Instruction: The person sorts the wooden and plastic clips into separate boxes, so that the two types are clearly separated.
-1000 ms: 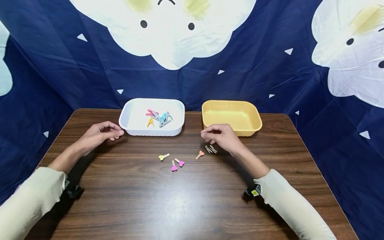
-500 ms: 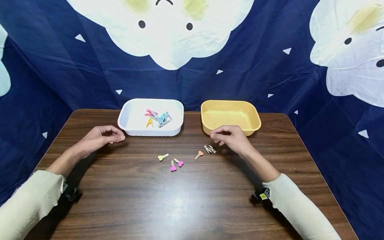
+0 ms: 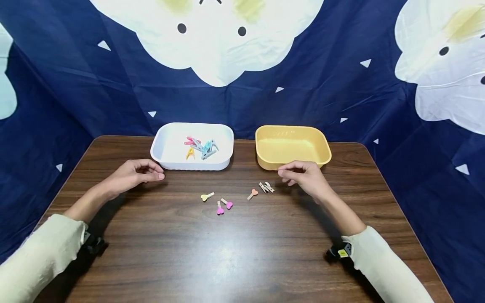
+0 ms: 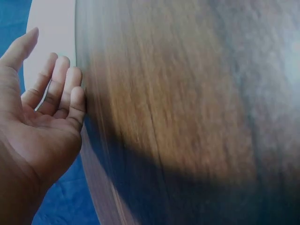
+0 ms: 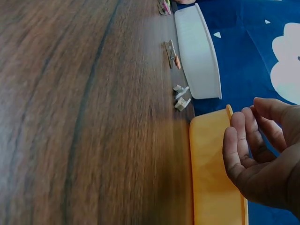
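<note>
My left hand [image 3: 132, 176] hovers by the near left corner of the white tub [image 3: 185, 166], fingers loosely bent and holding nothing in the left wrist view. In front of the yellow tub [image 3: 291, 147] hangs my right hand [image 3: 306, 179], thumb near the index finger; its palm [image 5: 269, 183] is bare in the right wrist view. Just left of it lie two small pale clothespins [image 3: 267, 187], with an orange heart clothespin [image 3: 254, 192] beside them. A yellow heart clothespin [image 3: 205, 197] and two pink heart clothespins [image 3: 220, 210] lie on the table's middle.
Inside the white tub are several larger clothespins [image 3: 206, 148] in grey, blue and pink, plus a yellow one [image 3: 190, 153]. Both tubs stand at the back edge of the brown wooden table [image 3: 151, 252]. A dark blue cloth [image 3: 242, 105] with clouds hangs behind.
My right hand has shifted to the right, away from the two pale clothespins. My left hand has moved slightly right and nearer. The clothespins and tubs have stayed put.
</note>
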`<state>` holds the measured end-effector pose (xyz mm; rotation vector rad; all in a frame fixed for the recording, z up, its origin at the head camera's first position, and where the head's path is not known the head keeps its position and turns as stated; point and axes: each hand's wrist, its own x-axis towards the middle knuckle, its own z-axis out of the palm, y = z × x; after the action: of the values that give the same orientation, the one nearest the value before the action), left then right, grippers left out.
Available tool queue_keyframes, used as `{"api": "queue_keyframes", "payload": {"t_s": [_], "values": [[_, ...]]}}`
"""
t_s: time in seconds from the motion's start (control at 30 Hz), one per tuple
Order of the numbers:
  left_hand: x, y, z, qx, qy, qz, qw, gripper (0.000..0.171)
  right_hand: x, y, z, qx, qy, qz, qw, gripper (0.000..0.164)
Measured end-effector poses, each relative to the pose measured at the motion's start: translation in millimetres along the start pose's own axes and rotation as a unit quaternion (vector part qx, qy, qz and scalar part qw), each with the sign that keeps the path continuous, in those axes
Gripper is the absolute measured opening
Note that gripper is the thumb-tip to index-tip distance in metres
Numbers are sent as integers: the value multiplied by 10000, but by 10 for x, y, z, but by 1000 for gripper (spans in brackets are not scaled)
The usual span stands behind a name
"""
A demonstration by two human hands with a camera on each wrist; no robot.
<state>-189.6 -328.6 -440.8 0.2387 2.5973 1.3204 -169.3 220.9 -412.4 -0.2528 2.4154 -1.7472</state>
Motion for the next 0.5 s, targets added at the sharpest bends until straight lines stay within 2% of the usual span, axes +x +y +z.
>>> {"api": "queue_keyframes", "payload": {"t_s": [0.5], "values": [[-19, 209, 211, -139, -498, 216, 9984, 27, -116, 77, -253, 139, 333, -55, 9993, 34]]}}
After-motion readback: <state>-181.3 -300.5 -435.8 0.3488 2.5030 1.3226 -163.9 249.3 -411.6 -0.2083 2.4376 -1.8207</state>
